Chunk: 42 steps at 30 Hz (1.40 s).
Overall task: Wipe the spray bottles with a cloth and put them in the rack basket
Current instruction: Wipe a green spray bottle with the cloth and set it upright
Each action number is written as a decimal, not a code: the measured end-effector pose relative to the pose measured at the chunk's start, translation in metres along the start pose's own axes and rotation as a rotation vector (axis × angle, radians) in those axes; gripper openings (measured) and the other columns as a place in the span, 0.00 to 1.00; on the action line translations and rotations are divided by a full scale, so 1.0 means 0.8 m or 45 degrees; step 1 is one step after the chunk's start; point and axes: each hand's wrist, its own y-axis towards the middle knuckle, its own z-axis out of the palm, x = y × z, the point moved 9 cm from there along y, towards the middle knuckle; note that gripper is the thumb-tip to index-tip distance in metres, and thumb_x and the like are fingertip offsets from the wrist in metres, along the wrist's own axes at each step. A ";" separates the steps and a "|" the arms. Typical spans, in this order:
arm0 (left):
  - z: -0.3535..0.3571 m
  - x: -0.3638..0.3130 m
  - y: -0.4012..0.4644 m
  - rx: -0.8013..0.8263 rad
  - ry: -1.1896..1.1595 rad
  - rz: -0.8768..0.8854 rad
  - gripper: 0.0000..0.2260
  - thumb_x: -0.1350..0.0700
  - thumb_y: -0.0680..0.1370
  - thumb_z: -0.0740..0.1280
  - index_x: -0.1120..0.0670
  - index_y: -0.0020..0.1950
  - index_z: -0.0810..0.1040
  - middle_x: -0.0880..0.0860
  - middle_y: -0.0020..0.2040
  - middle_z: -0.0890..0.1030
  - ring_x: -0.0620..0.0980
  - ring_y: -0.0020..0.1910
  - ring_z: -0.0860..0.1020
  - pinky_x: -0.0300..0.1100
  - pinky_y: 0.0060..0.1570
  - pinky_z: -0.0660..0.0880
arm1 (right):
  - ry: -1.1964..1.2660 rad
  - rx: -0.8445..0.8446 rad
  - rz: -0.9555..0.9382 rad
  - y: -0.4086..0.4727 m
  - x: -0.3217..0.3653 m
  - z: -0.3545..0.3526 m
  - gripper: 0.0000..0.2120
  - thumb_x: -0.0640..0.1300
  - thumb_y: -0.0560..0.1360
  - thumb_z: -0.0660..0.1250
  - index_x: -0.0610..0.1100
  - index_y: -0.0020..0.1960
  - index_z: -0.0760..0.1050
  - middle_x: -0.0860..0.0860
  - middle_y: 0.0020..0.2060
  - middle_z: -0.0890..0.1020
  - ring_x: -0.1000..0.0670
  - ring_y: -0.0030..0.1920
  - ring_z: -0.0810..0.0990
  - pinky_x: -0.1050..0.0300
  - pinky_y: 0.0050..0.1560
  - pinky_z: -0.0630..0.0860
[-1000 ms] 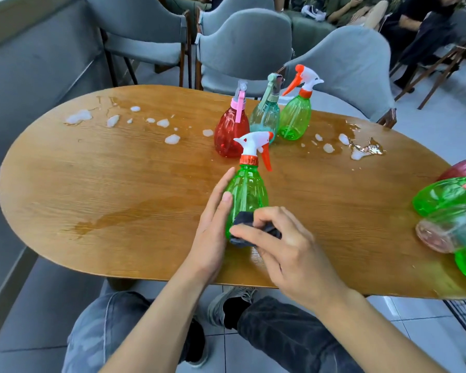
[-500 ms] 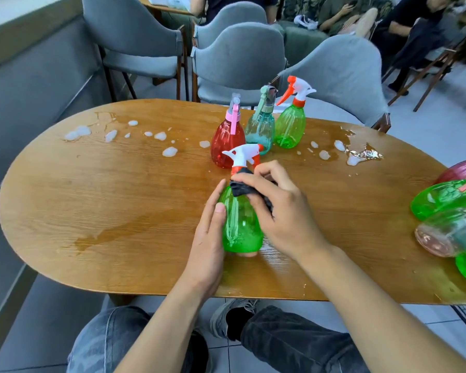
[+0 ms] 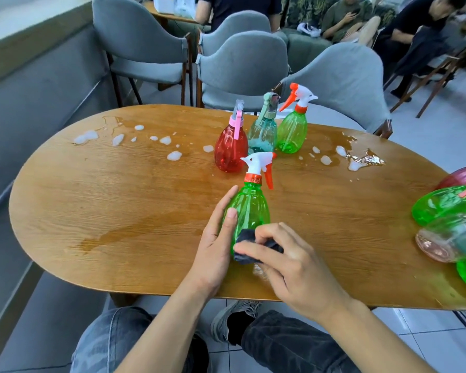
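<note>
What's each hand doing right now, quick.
Left hand: open, straight fingers steadying the green spray bottle.
Right hand: closed on the dark cloth, pressing it against the bottle.

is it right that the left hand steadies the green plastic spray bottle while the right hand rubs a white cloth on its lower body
Not quite: the cloth is dark, not white. The head view shows the left hand steadying the green plastic spray bottle while the right hand rubs a dark crumpled cloth on its lower body.
</note>
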 end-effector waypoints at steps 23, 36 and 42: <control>0.002 0.008 0.004 0.033 -0.201 -0.031 0.23 0.38 0.82 0.63 0.34 0.79 0.70 0.48 0.78 0.75 0.63 0.76 0.74 0.80 0.67 0.69 | 0.021 -0.370 0.289 0.079 -0.052 -0.064 0.20 0.35 0.81 0.69 0.48 0.71 0.80 0.51 0.57 0.78 0.52 0.57 0.78 0.55 0.56 0.79; -0.005 0.005 0.003 -0.030 -0.285 -0.035 0.19 0.49 0.87 0.62 0.41 0.79 0.72 0.52 0.72 0.81 0.56 0.70 0.80 0.51 0.66 0.79 | -0.089 0.006 0.008 0.014 0.008 0.015 0.17 0.40 0.82 0.62 0.49 0.68 0.79 0.49 0.54 0.74 0.49 0.52 0.75 0.50 0.46 0.81; -0.007 0.003 0.002 -0.061 -0.289 -0.014 0.18 0.45 0.87 0.62 0.37 0.78 0.73 0.51 0.75 0.78 0.56 0.72 0.79 0.48 0.59 0.81 | 0.022 -0.066 -0.011 -0.011 0.009 -0.004 0.19 0.41 0.82 0.65 0.51 0.71 0.76 0.52 0.56 0.73 0.53 0.51 0.75 0.62 0.51 0.76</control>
